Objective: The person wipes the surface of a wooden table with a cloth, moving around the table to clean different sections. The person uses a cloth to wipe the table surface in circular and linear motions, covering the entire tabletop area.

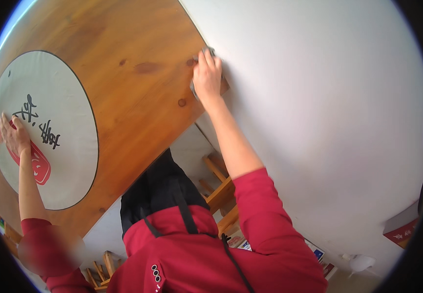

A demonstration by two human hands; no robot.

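My right hand (207,75) presses a grey cloth (194,89) against the wooden tabletop (131,99), at the corner beside the white wall. Most of the cloth is hidden beneath my palm and fingers. Far to the left, my left hand (14,136) rests palm down on a round white mat (72,172) with a dark rim. Nothing is held in it. The mat bears black brush characters (48,135) and a red printed shape (40,168), partly covered by that hand and forearm.
The white wall (325,110) runs along the table's right side. Wooden stools or chair legs (220,194) stand under and behind the table edge, with more wooden legs (105,269) at the bottom. A red box (402,229) sits at the far right, near a white object (361,263).
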